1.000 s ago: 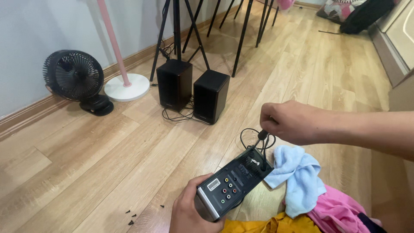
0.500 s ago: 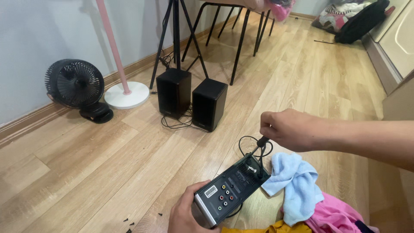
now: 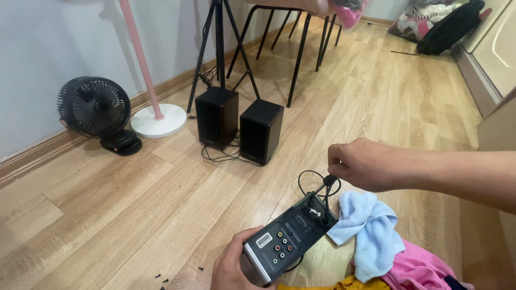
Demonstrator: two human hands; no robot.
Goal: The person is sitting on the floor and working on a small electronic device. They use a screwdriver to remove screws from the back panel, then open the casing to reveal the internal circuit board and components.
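Amplifier box [image 3: 290, 241] gripped by left hand [image 3: 232, 268]; right hand [image 3: 365, 164] pinches its cable [image 3: 322, 185] above wood floor [image 3: 134, 215].

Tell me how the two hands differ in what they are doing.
The left hand grips the end of the grey box with coloured jacks from below; the right hand pinches a black plug above it. The left shows only partly at the picture's bottom edge; the right shows whole. Both are bare.

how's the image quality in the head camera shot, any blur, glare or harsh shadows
Head view: sharp overall, with even, soft daylight; the right hand pinching the black cable shows no motion blur; a mild sheen lies on the wooden floor; the speakers cast only faint shadows; the left hand is cropped at the bottom edge.
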